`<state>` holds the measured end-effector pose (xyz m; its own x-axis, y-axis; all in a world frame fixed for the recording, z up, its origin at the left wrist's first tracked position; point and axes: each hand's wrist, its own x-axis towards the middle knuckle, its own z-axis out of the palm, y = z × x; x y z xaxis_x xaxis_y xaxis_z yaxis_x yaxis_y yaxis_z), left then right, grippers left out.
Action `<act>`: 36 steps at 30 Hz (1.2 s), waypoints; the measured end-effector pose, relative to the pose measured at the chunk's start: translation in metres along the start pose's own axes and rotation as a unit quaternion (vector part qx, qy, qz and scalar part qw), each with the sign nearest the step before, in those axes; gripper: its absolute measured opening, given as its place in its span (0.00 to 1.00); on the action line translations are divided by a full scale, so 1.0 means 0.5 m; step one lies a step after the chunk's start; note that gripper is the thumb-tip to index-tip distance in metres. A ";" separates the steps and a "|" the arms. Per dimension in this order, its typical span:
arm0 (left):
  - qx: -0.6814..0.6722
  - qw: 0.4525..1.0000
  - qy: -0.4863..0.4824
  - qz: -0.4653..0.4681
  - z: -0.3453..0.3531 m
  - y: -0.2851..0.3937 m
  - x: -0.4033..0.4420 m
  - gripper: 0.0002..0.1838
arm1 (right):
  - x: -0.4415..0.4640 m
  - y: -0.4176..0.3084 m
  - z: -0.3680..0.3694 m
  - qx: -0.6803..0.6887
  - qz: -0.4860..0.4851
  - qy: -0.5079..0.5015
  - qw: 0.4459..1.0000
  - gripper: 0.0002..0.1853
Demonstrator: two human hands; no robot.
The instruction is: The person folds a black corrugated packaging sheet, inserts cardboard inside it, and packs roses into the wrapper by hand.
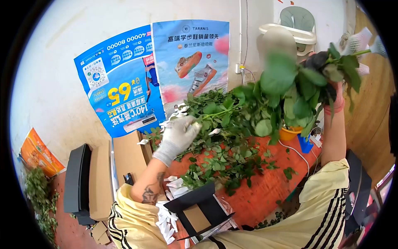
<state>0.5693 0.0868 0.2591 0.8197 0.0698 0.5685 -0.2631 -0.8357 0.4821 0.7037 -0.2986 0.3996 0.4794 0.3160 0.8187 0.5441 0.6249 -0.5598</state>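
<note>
My left hand (179,136), in a pale glove, is closed at the left edge of a heap of green leafy stems (215,153); a stem runs right from its fingers. At the upper right my right hand (321,68), in a dark glove with a pink cuff, is wrapped round a bunch of leafy stems (290,99). White netted flower heads (357,43) stick out to the right of that bunch. Leaves cover part of the right hand.
Red table (265,178); black open box (199,216) at its front; white sleeves (166,222) beside it. Orange bowl (289,133) and blue object (305,144) at right, with a white cable. Posters (190,62) on the wall, a white chair (296,25), cardboard (100,182) at left.
</note>
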 end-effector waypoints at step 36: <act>-0.266 0.915 0.158 -0.260 -0.038 -0.127 -0.588 0.19 | -0.486 0.450 0.374 -0.317 0.386 -0.748 0.437 0.34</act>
<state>0.3353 0.1297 0.0740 0.7381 0.6072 0.2940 -0.1588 -0.2671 0.9505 0.5806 -0.1014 0.0986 -0.0403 0.6675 -0.7435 0.9264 -0.2538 -0.2781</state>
